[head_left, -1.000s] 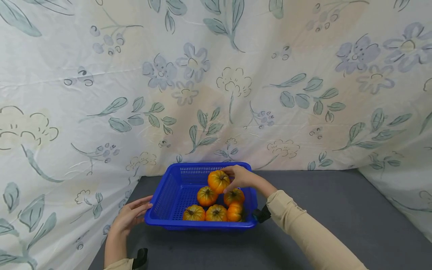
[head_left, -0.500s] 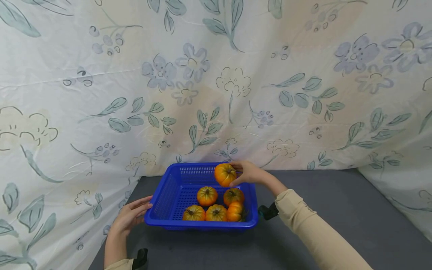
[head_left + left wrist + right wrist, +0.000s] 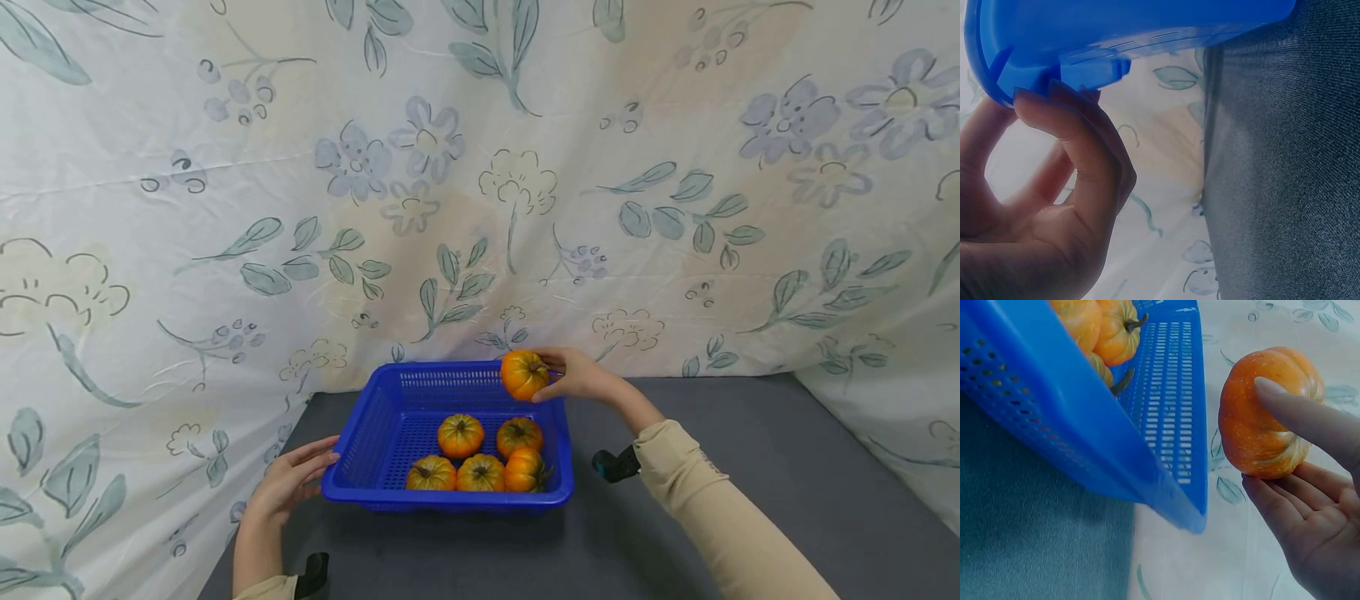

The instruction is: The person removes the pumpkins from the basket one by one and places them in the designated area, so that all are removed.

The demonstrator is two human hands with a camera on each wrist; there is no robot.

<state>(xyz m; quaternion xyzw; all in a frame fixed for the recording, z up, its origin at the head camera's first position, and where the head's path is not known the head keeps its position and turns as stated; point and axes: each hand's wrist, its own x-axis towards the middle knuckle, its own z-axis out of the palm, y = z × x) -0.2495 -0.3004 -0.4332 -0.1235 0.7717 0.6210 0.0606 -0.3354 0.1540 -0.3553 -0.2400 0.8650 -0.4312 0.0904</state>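
My right hand [image 3: 581,375] holds a small orange pumpkin [image 3: 524,375] above the back right corner of a blue plastic basket [image 3: 450,498]. The right wrist view shows the thumb on one side of this pumpkin [image 3: 1266,412] and the fingers on the other, with the basket's rim [image 3: 1085,394] beside it. Several more orange and yellow pumpkins [image 3: 461,436] sit in the front and right part of the basket. My left hand [image 3: 281,487] is at the basket's left edge. Up close in the left wrist view, its curled fingertips and thumb grip the rim [image 3: 1004,81].
The basket stands on a dark grey table [image 3: 712,467], which extends to its right and in front of it. A floral cloth [image 3: 525,208] hangs behind the table and along both sides. Black straps [image 3: 617,464] are on both wrists.
The right hand has lifted its pumpkin from over the others up and to the right, toward the basket's back right corner. The left hand and basket have stayed in place.
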